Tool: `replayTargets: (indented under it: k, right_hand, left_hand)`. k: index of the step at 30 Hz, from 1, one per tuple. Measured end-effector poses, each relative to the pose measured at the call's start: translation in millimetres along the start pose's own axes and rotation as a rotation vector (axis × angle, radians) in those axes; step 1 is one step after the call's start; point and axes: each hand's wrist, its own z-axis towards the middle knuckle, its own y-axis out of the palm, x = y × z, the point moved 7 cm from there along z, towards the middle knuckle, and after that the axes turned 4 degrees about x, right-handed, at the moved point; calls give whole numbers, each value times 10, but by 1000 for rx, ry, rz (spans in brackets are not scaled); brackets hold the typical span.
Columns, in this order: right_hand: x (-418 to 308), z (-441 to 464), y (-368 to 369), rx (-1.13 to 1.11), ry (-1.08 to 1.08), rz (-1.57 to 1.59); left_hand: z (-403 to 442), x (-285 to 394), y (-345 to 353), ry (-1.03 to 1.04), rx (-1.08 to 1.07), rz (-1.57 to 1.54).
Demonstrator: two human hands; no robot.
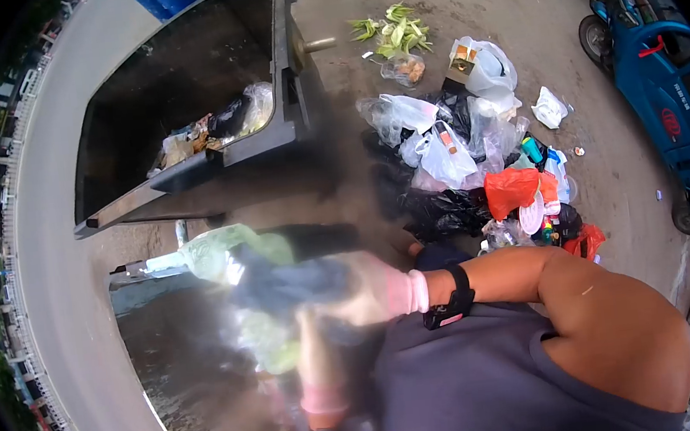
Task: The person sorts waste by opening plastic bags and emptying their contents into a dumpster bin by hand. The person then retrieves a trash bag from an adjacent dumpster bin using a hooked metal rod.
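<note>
My right hand [361, 285], in a pale work glove with a pink cuff and dark grey finger area, reaches in from the right. Its fingers are closed around a crumpled, clear greenish plastic bottle [214, 253], its neck pointing left. My left hand [321, 365], gloved in the same way, comes up from below, close against the right one. Motion blur and the right hand hide its fingers. More clear greenish plastic [270, 341] shows beside the left hand, too smeared to name. Both hands are over a dark, dirty surface [203, 382].
A large dark bin [198, 174] lies open at upper left, with some rubbish inside. A heap of plastic bags [448, 154] and mixed waste covers the ground right of it. Green husks [401, 31] lie farther up. A blue three-wheeled vehicle [666, 106] stands at the right.
</note>
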Motion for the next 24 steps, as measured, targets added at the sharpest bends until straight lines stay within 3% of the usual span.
replayTargets:
  k: [1, 3, 4, 5, 9, 12, 13, 15, 16, 17, 18, 19, 20, 23, 24]
  right_hand:
    - [124, 64, -202, 21, -83, 37]
    - [336, 110, -725, 85, -132, -63]
    - [485, 77, -1034, 150, -59, -79]
    - [635, 38, -1343, 213, 15, -91]
    - [1720, -557, -2578, 504, 403, 98]
    - [2425, -1322, -3397, 627, 458, -55]
    - [2269, -1455, -3527, 669, 520, -102]
    - [3793, -2739, -4560, 874, 693, -192]
    - [3146, -2773, -4529, 886, 779, -664]
    - [3223, -3281, -4761, 1088, 653, -860]
    - [3934, -4115, -5373, 926, 1167, -1057]
    - [3096, -3918, -5039, 1060, 1382, -1086]
    - [2717, -3885, -4824, 1291, 1668, -1000]
    - [3081, -4143, -4917, 1202, 1665, -899]
    - [3000, -3896, -4794, 1069, 1588, -919]
  left_hand:
    - [112, 8, 181, -231, 28, -294]
    - [290, 230, 486, -446, -96, -272]
    - [452, 549, 561, -220, -225, -11]
    - [557, 643, 560, -150, -307, 211]
    - [929, 669, 328, 119, -32, 585]
    - [1066, 863, 42, 329, 176, 856]
    - [1091, 905, -40, 299, 251, 945]
    - [1108, 812, -200, 232, 312, 1104]
    - [1117, 755, -232, 219, 315, 1157]
    - [1119, 650, -275, 157, 300, 1173]
    - [1111, 520, -307, 154, 283, 1145]
    - [1112, 393, -344, 122, 280, 1124]
    - [1107, 282, -378, 89, 272, 1104]
    - [1126, 106, -425, 21, 316, 1032]
    - [1140, 74, -435, 27, 338, 1024]
